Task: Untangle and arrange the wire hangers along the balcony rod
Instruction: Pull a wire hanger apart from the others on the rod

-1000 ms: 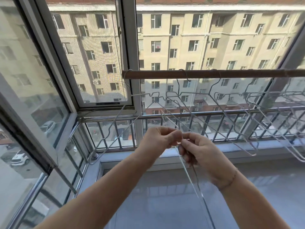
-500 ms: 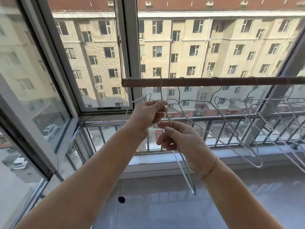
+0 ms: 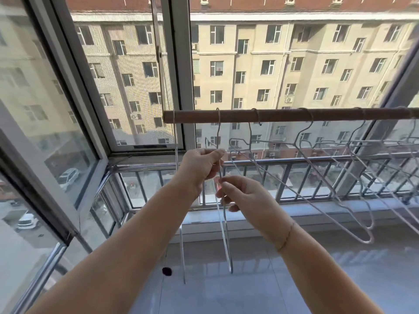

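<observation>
L hand (image 3: 199,168) is up front, thumb and fingers pinched on the neck of a wire hanger (image 3: 218,134). R hand (image 3: 244,196) sits just below and a bit right, fingertips pinched on the same wire where its shoulders start, so both hands are closed on this one hanger. Its hook is over the wooden balcony rod (image 3: 283,115), straight above the L hand, near the rod's left end. From there the hanger drops almost vertical between the hands, seen edge-on, w/ its bottom bend hanging over the floor (image 3: 260,291). The rod runs left-right across the view, above and beyond the hands; L hand is nearer it, so I'd judge any slide along the rod is led from there, w/ R steadying the frame. A second hanger (image 3: 182,257) hangs just left, apart from the held one. To the right, a tilted hanger (image 3: 369,240) slants down from the rod, and past it sits a bunch of hangers (image 3: 362,143), overlapped. Which wires there cross or lock can't be made out against the railing (image 3: 283,159), and the bunch is cut off at the right edge. Whether the held hook is fully seated is too thin to tell.
</observation>
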`<state>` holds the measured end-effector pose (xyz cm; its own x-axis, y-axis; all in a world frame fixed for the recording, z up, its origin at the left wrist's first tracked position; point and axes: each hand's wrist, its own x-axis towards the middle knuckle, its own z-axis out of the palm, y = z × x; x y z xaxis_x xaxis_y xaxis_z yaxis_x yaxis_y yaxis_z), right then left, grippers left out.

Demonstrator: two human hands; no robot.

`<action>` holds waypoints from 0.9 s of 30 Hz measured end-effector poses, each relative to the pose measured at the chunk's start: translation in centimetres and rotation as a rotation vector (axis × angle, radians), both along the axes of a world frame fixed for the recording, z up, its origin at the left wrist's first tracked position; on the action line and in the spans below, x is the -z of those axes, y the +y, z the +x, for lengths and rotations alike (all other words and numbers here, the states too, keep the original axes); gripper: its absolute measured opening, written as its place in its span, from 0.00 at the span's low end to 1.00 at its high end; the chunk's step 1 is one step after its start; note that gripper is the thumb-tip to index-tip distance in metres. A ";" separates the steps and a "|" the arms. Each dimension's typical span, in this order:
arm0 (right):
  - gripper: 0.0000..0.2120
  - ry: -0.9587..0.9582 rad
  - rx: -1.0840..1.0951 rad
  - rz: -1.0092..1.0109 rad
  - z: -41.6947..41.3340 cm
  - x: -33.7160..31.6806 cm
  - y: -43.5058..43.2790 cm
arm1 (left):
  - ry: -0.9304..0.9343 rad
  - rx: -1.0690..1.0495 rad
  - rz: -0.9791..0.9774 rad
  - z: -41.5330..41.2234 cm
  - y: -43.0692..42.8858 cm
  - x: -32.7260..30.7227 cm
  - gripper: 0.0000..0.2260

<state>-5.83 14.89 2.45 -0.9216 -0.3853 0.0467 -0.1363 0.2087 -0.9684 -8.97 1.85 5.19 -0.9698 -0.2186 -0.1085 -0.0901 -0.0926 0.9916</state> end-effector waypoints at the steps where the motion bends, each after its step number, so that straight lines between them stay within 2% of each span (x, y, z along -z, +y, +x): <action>1: 0.06 0.006 -0.010 0.009 0.0 0.0 0.2 | -0.005 0.003 -0.012 0.1 0.0 0.1 0.03; 6: 0.09 -0.005 -0.082 -0.021 0.1 0.0 0.0 | 0.021 -0.089 0.039 0.3 0.2 0.5 0.04; 8: 0.09 0.043 -0.043 -0.020 0.2 0.0 0.1 | 0.035 -0.127 0.075 0.5 0.1 0.6 0.04; 12: 0.08 0.305 0.201 -0.043 0.0 -0.8 1.5 | 0.046 -0.187 0.080 0.6 -0.3 0.8 0.04; 14: 0.08 0.452 0.363 0.029 -0.5 -1.1 2.4 | 0.050 -0.209 0.096 0.7 -0.4 0.8 0.05; 16: 0.09 0.503 0.471 0.130 -1.5 -0.8 3.1 | 0.055 -0.222 0.110 0.7 -0.4 0.9 0.06; 20: 0.12 0.253 0.409 0.212 -3.2 0.4 3.5 | 0.044 -0.263 0.125 0.5 -0.4 0.9 0.06; 23: 0.10 0.064 0.324 0.048 -3.5 1.2 3.0 | 0.047 -0.297 0.046 0.5 -0.2 0.7 0.08; 27: 0.08 -0.007 0.285 -0.176 -3.6 1.5 2.7 | 0.161 -0.354 -0.157 1.4 1.0 0.1 0.16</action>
